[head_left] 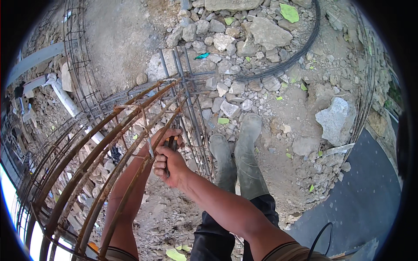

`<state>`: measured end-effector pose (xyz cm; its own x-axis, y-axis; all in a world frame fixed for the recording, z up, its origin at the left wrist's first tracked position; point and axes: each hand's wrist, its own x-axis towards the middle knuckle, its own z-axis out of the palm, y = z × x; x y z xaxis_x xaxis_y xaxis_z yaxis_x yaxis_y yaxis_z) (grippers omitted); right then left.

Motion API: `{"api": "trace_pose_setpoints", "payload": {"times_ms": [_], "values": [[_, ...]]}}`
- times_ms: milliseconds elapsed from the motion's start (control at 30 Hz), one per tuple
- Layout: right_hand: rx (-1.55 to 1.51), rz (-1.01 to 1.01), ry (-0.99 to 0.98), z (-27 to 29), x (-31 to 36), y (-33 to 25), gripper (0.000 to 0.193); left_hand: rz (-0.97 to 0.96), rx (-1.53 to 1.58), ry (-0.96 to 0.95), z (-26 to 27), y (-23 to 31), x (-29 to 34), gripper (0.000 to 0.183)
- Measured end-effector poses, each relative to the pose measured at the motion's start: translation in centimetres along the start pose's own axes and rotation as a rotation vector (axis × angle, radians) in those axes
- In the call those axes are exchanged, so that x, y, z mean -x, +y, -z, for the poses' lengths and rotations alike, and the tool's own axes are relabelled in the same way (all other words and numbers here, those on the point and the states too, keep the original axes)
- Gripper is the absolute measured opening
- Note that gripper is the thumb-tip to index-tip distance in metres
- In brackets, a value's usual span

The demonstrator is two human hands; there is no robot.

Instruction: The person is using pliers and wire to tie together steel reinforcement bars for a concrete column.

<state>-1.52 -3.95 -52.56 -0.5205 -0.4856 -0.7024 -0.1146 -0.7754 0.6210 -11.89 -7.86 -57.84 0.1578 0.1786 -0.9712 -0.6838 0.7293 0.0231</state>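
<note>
A cage of rusty rebar rises toward me from the rubble at the left. My right hand is closed around a dark-handled hand tool held against one of the long bars. My left hand reaches through the cage from the lower left and grips a rusty bar just above the right hand; its fingers curl around the bar next to a thin tie wire. Both hands touch the same bar and sit close together.
My two rubber boots stand on broken stones and dirt. A coil of dark wire lies at the upper right. Grey rebar mesh and a white pipe lie on the ground; a large pale rock sits at the right.
</note>
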Motion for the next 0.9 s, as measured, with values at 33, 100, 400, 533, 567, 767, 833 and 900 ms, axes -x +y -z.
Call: {"api": "trace_pose_setpoints", "payload": {"times_ms": [33,100,400,533,567,767,833,900], "values": [[0.124,0.01,0.135,1.0,0.1,-0.6,0.016,-0.069,0.054,-0.022,0.0,-0.9,-1.2,0.037],[0.784,0.362,0.407,4.3,1.3,-1.4,0.015,-0.211,0.136,-0.18,0.1,-1.0,-0.9,0.05],[1.068,0.134,0.26,9.6,27.5,-3.2,0.047,-0.136,0.61,-0.454,-16.7,-6.9,10.9,0.04],[1.248,0.19,0.02,6.3,37.8,-0.1,0.045,-0.233,0.565,-0.702,-21.2,-5.0,19.8,0.038],[1.443,0.32,0.055,5.6,39.8,1.0,0.044,-0.236,0.58,-0.788,-22.1,-4.7,21.3,0.041],[1.599,0.211,0.058,-1.9,52.0,8.6,0.045,-0.281,0.397,-0.936,-27.0,-1.0,37.2,0.041],[1.713,0.389,-0.001,-2.1,54.3,11.7,0.044,-0.35,0.288,-0.944,-28.2,-0.3,41.7,0.035],[1.645,0.497,-0.004,-3.0,55.9,14.3,0.042,-0.412,0.161,-0.937,-28.8,-0.1,44.8,0.032]]}}
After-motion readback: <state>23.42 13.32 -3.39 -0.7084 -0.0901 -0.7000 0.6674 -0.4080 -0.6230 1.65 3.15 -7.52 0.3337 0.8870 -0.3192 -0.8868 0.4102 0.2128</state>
